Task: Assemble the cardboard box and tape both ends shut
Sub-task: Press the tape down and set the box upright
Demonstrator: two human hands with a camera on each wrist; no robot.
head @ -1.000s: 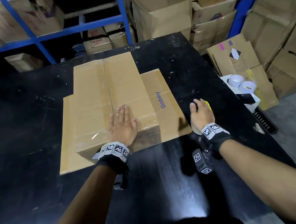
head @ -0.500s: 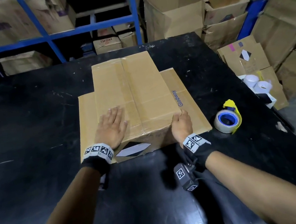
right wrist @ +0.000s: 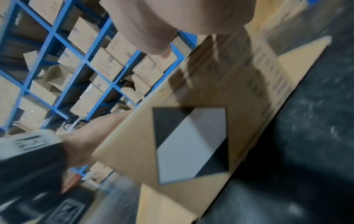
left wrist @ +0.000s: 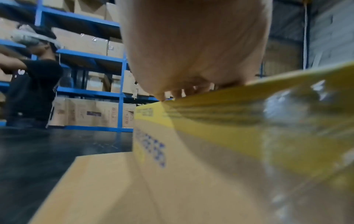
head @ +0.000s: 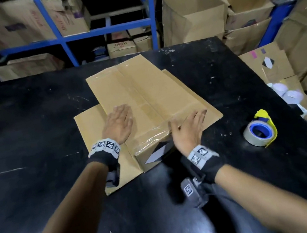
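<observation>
A brown cardboard box stands on the black table, its top seam covered with clear tape, flaps spread flat on the table at both sides. My left hand lies flat with straight fingers on the box top near its left edge. My right hand rests open on the near right corner of the top, fingers straight. A black-and-white diamond label shows on the near wall of the box. In the left wrist view the palm presses on the box edge. A tape dispenser sits apart on the table, right of the box.
Blue shelving with cartons stands behind the table. Open and stacked cardboard boxes crowd the back right, and white tape rolls lie on a carton beside the table's right edge. A person in black stands by the shelves.
My right hand left the tape dispenser on the table and came to the box's near right corner. The box has turned a little clockwise. My left hand stayed flat on top.
</observation>
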